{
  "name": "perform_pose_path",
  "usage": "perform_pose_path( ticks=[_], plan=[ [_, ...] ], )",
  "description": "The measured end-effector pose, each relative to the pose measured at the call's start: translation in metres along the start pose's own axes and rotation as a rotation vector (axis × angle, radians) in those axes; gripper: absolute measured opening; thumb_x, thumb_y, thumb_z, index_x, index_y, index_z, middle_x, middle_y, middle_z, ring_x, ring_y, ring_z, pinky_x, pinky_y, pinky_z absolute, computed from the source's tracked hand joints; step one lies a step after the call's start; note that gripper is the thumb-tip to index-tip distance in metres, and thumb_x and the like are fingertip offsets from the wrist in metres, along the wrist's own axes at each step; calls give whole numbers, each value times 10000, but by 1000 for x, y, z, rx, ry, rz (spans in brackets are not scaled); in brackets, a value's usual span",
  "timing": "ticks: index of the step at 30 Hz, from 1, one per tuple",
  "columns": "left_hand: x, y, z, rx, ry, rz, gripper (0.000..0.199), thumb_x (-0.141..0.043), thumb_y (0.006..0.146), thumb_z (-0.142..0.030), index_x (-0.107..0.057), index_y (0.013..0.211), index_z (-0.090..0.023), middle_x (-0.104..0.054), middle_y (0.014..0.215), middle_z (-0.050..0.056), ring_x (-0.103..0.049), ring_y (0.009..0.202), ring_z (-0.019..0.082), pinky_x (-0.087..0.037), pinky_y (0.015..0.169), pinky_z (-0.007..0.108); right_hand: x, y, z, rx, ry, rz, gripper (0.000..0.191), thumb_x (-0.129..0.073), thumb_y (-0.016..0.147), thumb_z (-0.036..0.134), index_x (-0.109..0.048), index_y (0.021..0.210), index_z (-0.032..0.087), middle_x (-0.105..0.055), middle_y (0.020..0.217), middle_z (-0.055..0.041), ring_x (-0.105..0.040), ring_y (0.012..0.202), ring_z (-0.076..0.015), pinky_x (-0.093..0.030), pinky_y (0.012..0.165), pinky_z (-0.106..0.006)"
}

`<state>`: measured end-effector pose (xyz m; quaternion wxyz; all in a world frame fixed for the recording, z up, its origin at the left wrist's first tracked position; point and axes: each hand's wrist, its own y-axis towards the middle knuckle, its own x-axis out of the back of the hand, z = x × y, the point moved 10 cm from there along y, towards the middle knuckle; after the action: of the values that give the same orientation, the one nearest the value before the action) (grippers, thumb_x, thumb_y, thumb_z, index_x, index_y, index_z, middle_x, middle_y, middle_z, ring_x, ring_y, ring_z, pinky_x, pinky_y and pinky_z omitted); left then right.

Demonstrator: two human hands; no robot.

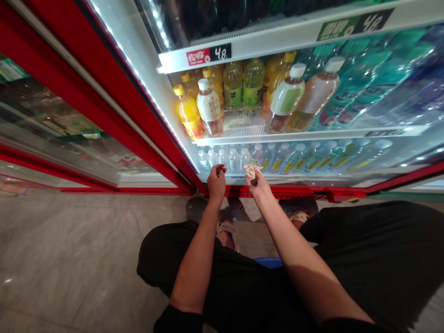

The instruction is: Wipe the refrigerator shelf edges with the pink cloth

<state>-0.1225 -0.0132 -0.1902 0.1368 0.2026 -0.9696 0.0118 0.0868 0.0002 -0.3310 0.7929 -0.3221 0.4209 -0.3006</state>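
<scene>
A crumpled pale cloth (252, 171) is in my right hand (257, 183), its fingers closed round the lower part. To the left of it, my left hand (217, 181) is raised with its fingers curled; whether they pinch anything is too small to tell. Both hands are at the bottom front of a lit drinks fridge, before a row of small clear bottles with white caps (233, 159). On the shelf (239, 135) above stand a yellow bottle (188, 113), a white-labelled bottle (210, 108) and several green, orange and brown drinks.
The red fridge frame (152, 134) slants along the left, with another glass-fronted fridge section (69, 125) beyond it. A red sill (312, 190) runs below the shelves. My knees spread over the tiled floor (69, 249). Part of a blue object (269, 262) shows beneath me.
</scene>
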Motion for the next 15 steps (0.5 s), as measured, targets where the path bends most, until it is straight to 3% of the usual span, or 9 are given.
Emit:
perform_pose_path(
  ticks=[6, 15],
  plan=[
    [-14, -2, 1, -60, 72, 70, 206, -567, 964, -120, -722, 1025, -241, -835, 1066, 45, -784, 1060, 225, -578, 991, 359, -5, -3, -8, -61, -11, -5, 444, -711, 1023, 441, -645, 1389, 199, -673, 1404, -106, -699, 1194, -255, -625, 1003, -490],
    [-31, -13, -15, -318, 260, 173, 258, -537, 971, -75, -725, 1074, -220, -797, 1140, 93, -744, 1138, 250, -563, 1074, 424, -2, 0, 14, -26, -5, 36, 440, -710, 1024, 439, -646, 1389, 201, -672, 1406, -105, -699, 1194, -255, -625, 1004, -489]
  ],
)
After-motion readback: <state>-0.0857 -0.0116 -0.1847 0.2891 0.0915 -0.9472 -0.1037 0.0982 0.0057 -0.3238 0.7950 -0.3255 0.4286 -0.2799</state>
